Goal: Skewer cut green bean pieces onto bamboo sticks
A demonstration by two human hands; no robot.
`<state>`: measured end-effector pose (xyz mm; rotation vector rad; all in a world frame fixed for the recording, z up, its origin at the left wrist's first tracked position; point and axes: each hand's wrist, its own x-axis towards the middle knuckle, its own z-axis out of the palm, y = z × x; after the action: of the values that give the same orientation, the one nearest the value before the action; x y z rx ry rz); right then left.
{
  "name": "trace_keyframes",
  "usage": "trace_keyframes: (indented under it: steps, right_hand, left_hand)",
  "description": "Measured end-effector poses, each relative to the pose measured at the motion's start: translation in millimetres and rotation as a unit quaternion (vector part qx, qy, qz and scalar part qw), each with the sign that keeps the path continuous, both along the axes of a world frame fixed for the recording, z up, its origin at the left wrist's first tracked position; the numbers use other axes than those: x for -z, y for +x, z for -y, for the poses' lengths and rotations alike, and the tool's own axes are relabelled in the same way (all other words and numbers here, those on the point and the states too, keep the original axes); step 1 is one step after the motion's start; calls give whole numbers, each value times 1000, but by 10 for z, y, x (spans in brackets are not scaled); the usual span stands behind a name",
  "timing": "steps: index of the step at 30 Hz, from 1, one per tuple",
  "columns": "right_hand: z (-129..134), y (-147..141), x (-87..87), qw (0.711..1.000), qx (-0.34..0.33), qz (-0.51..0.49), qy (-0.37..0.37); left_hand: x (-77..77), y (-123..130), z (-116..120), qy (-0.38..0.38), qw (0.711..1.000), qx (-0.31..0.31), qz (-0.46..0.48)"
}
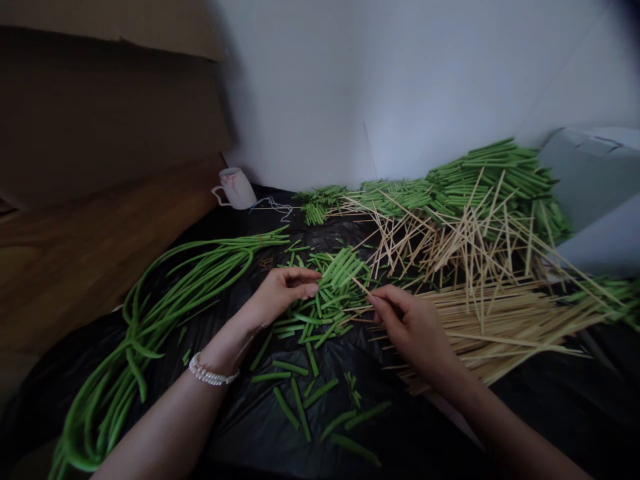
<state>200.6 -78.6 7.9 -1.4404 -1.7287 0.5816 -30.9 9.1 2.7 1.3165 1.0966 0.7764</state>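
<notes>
Cut long bean pieces [343, 267] lie side by side in a row between my hands, apparently threaded on a bamboo skewer [361, 287]. The fingertips and thumb of my left hand [287, 292] close on the row's left end. With thumb and forefinger, my right hand [407, 323] pinches the skewer, which slants up to the row's right side. Whether its far tip comes out is hidden. Beneath the hands is a heap of loose bean pieces [320, 317], with several more scattered closer to me.
Whole long beans [165, 300] lie bundled at the left. A bamboo skewer pile [505, 327] is at the right, with crossed skewers [465, 243] behind it. Filled skewers [495, 177] are stacked along the wall. A white mug [237, 190] stands at the back on black plastic [225, 427].
</notes>
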Motion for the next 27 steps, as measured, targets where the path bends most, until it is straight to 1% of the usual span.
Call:
trace_keyframes:
  steps: [3, 6, 10, 15, 22, 27]
  right_hand:
    - [2, -7, 1, 1000, -6, -2, 2]
    - [9, -23, 7, 1000, -24, 2, 2]
    - [23, -46, 36, 999, -47, 17, 2]
    - [28, -50, 74, 998, -52, 37, 3]
    - [30, -58, 61, 997, -56, 43, -3]
    - [37, -62, 54, 998, -48, 40, 3]
  left_hand:
    - [-31, -13, -14, -62, 991, -43, 107]
    - [-39, -20, -14, -116, 976, -33, 182]
    - [-14, 4, 4, -144, 963, -18, 227]
    - [-14, 27, 12, -154, 956, -24, 247]
    - [-42, 55, 30, -147, 962, -49, 226]
    - [-38, 60, 21, -149, 962, -50, 224]
